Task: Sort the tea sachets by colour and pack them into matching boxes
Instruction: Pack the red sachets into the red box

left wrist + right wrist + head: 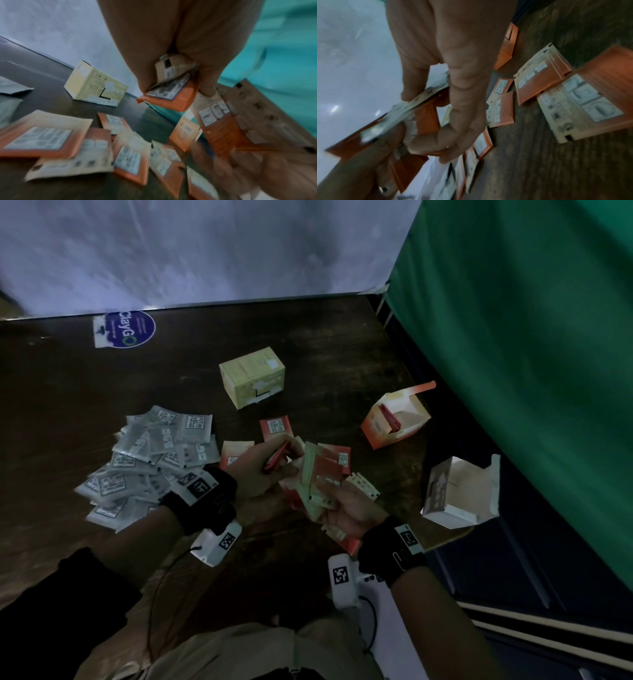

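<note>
Two hands meet at the centre of the head view: the left hand [260,470] grips a small stack of orange sachets [277,457], the right hand [349,505] a fanned bundle [317,484] — more loose orange sachets [275,428] lie on the tabletop [325,344] around them. Only that view shows the grey sachet pile [150,457] at middle left, the open orange box [394,419] and the open white box [460,491] at right. The left wrist view shows the fingers [211,75] pinching the stack, with the closed yellow box [96,83] behind.

table [325,344]: we see dark, worn wood grain
silver sachets [154,453]: foil-like, we think
boxes [251,376]: matt card
right curtain [531,337]: green cloth
</note>
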The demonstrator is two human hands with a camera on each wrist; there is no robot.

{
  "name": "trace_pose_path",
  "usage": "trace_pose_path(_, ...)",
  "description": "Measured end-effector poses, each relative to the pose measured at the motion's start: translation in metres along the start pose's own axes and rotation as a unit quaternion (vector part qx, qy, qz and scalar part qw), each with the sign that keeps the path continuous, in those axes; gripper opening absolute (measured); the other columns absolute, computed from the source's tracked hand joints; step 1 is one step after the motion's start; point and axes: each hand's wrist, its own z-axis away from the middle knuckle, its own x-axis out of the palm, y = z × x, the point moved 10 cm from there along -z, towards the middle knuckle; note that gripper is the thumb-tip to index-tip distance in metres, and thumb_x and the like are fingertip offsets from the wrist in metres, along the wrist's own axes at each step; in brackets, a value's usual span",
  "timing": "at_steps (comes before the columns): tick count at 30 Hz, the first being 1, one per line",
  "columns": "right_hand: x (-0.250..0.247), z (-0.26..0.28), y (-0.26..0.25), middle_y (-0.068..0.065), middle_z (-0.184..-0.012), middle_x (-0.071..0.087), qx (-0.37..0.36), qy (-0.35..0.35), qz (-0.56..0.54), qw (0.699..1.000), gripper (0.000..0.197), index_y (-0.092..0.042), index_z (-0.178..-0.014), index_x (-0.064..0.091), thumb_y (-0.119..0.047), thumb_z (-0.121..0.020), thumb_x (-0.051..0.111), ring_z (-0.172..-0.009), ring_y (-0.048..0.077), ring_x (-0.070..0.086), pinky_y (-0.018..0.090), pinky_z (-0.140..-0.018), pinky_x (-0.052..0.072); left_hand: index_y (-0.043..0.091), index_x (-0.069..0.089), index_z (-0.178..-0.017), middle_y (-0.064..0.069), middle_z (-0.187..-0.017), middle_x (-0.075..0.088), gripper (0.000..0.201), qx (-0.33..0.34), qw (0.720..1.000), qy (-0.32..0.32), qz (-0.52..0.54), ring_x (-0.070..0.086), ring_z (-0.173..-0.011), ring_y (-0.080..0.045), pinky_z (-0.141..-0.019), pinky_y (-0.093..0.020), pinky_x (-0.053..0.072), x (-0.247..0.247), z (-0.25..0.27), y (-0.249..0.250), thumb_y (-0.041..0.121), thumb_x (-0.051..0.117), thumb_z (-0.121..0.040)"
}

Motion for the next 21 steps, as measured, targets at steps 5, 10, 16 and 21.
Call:
trace_pose_path(5,-0.002,0.005,-0.014,0.009,-0.099,0.070,0.007,0.017,-0.063,0.998,0.032,-0.010,-0.113,0.061,-0.027,-0.088,0.054,-0.082,0.020,0.068,0.028,-0.062,0.055,0.013,0.057,-0.102,0.003,-0.098,0.060,0.014,0.014,0.997,0.028,0.077,0.060,-0.091,-0.015,-0.086,-0.026,0.050,-0.015,-0.009,0.005,0.005,0.053,-0.092)
trace_pose_path(10,0.006,0.002,-0.028,0.014,-0.121,0.063,-0.038,0.020,-0.020,0.999,0.051,-0.006,-0.129,0.052,-0.021,-0.082,0.061,-0.099,0.023,0.067,0.033,-0.069,0.058,0.018,0.056,-0.103,-0.003,-0.102,0.060,0.026,0.010,0.993,-0.008,0.119,0.061,-0.101,-0.023,-0.089,-0.034,0.051,-0.006,-0.013,0.012,-0.004,0.055,-0.087)
trace_pose_path(16,0.013,-0.004,-0.050,0.014,-0.118,0.067,-0.110,0.058,0.014,0.992,0.035,-0.005,-0.124,0.057,-0.012,-0.090,0.061,-0.104,0.026,0.067,0.036,-0.079,0.058,0.009,0.053,-0.106,-0.008,-0.097,0.062,0.016,-0.089,0.923,0.137,0.348,0.064,-0.084,-0.017,-0.068,-0.025,0.056,-0.014,-0.015,-0.003,0.004,0.040,-0.097)
trace_pose_path(21,0.015,-0.002,-0.066,0.014,-0.118,0.067,-0.154,0.088,0.087,0.980,0.031,-0.007,-0.122,0.058,-0.016,-0.092,0.060,-0.109,0.030,0.064,0.047,-0.095,0.051,0.011,0.061,-0.100,0.003,-0.080,0.074,0.017,-0.121,0.946,0.034,0.299,0.070,-0.074,-0.010,-0.063,-0.022,0.053,0.007,-0.010,0.006,0.018,0.047,-0.094)
